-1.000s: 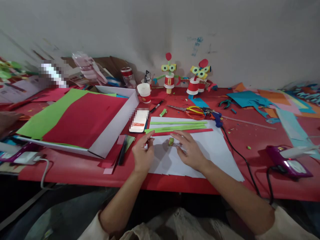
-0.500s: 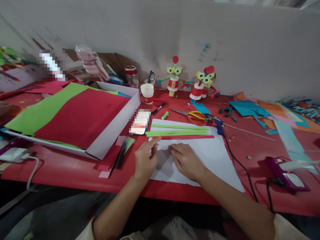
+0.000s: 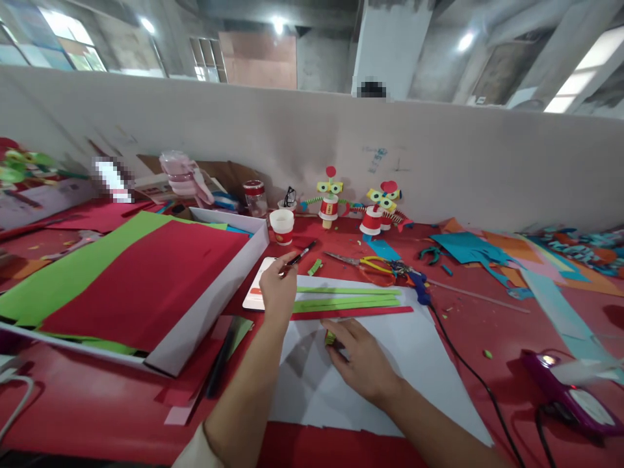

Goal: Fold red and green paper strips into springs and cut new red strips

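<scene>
My left hand (image 3: 280,287) reaches over the phone (image 3: 253,292), its fingers closed at the near end of a black pen (image 3: 305,251). The pen still lies along the red table. A small folded green paper piece (image 3: 330,337) is pinched between the fingers and thumb of my right hand (image 3: 358,351), above a stack of white paper (image 3: 414,364). Long green paper strips (image 3: 351,302) and a red strip (image 3: 375,312) lie across the top of that stack, just beyond my right hand. Another folded green piece (image 3: 315,266) rests beside the pen.
A white box (image 3: 214,312) with red and green sheets stands left. Behind are a paper cup (image 3: 282,227) and paper-cup figures (image 3: 329,207). Scissors (image 3: 361,261) and a blue glue gun (image 3: 420,286) with a black cord lie right, near blue paper scraps (image 3: 475,250).
My left hand has moved up and away from the strips to the pen. My right hand has turned, and the folded green piece now shows in it. The view has tilted upward.
</scene>
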Available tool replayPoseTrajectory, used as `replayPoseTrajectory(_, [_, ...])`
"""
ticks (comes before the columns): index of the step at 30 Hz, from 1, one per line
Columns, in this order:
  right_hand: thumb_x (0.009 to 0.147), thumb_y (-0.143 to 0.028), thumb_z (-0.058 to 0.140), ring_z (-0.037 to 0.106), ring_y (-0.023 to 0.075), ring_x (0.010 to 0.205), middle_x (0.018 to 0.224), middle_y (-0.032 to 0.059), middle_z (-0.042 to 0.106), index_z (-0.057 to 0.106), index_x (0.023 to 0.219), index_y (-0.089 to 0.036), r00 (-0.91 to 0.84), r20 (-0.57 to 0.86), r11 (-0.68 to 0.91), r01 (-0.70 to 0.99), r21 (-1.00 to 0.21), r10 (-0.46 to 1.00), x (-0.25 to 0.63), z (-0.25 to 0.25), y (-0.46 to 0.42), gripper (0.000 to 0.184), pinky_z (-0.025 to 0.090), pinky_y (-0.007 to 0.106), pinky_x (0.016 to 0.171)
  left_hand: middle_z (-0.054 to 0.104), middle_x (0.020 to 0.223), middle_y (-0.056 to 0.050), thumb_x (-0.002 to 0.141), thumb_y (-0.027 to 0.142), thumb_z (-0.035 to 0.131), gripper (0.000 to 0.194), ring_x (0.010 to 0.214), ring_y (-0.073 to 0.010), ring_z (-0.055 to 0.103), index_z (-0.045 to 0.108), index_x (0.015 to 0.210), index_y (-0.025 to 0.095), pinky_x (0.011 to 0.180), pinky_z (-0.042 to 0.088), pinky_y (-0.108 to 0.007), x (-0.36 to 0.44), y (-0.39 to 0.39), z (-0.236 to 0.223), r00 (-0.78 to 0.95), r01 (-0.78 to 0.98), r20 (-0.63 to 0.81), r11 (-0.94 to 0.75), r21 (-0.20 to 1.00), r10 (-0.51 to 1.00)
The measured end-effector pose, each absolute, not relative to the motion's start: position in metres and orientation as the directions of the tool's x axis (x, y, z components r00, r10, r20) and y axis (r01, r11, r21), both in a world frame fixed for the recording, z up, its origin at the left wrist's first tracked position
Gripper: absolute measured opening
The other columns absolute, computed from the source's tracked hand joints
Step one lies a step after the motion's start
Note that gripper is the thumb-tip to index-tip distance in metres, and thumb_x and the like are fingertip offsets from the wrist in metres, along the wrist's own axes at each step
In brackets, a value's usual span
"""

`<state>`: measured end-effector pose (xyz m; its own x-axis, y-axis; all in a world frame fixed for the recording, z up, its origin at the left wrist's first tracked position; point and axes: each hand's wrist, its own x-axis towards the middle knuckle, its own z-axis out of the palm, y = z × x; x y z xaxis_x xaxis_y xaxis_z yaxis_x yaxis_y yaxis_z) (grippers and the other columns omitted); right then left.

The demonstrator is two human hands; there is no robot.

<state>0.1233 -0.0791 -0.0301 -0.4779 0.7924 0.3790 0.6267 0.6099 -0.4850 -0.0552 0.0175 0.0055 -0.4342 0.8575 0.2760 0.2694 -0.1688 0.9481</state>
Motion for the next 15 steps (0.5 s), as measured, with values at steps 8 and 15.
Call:
replayPoseTrajectory(8, [0.077, -0.015, 0.055, 0.061, 0.0173, 0.079, 0.088, 0.0020, 0.066, 0.049, 0.114, -0.023, -0.228, 0.254, 0.338, 0.513, -0.789, 0.940, 0.126, -0.004, -0.049, 0.039, 0.050, 0.033, 0.074, 0.071, 0.081, -0.003, 0.074, 0.017, 0.053, 0.031, 0.064, -0.0154, 0.059, 0.072, 0.098, 0.022, 0.069, 0.050, -0.031, -0.046, 0.019, -0.004, -0.427, 0.387, 0.266, -0.092, 0.917, 0.864])
replayPoseTrajectory(15, [0.069, -0.021, 0.061, 0.058, 0.0134, 0.064, 0.070, -0.0025, 0.060, 0.057, 0.088, -0.019, -0.124, 0.007, 0.078, 0.573, -0.816, 0.992, 0.129, -0.012, 0.065, 0.019, 0.044, 0.024, 0.057, 0.069, 0.076, -0.002, 0.074, 0.017, 0.054, 0.030, 0.063, -0.0155, 0.058, 0.072, 0.098, 0.022, 0.069, 0.049, -0.031, -0.045, 0.020, -0.007, -0.402, 0.375, 0.223, -0.063, 0.925, 0.888])
